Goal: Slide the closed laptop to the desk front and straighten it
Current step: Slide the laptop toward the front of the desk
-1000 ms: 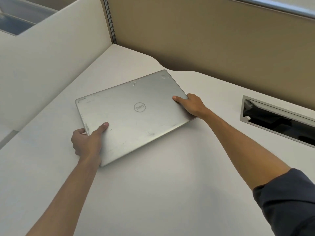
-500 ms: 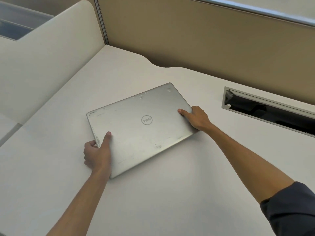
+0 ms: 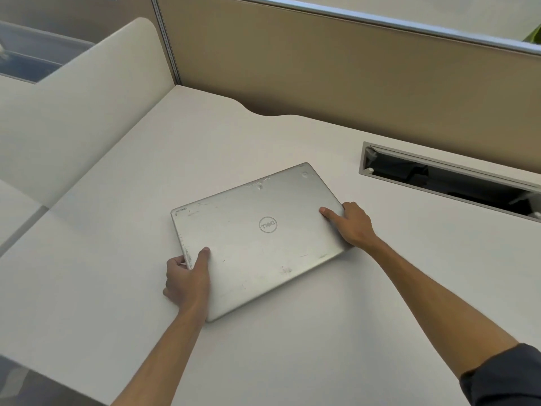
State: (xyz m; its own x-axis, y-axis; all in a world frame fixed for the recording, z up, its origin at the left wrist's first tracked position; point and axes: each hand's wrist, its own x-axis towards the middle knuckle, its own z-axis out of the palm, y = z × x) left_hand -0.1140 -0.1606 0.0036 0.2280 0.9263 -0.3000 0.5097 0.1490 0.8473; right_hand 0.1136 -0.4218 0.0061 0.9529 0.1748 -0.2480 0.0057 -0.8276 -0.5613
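A closed silver laptop (image 3: 257, 238) with a round logo on its scuffed lid lies flat on the white desk (image 3: 292, 356), turned at an angle to the desk's edges. My left hand (image 3: 187, 279) grips its near-left edge, thumb on the lid and fingers curled under the side. My right hand (image 3: 352, 224) holds the right edge, thumb pressed on the lid near the far-right corner. Both forearms reach in from the bottom of the view.
A recessed cable slot (image 3: 450, 183) opens in the desk at the right. A tan partition wall (image 3: 336, 71) stands behind the desk and a cream divider panel (image 3: 76, 109) on the left. The desk's front-left edge (image 3: 38, 373) shows at the lower left.
The laptop, held by both hands, has slid nearer to me and to the right across the desk. Its angle is about the same. More of the desk's back part shows.
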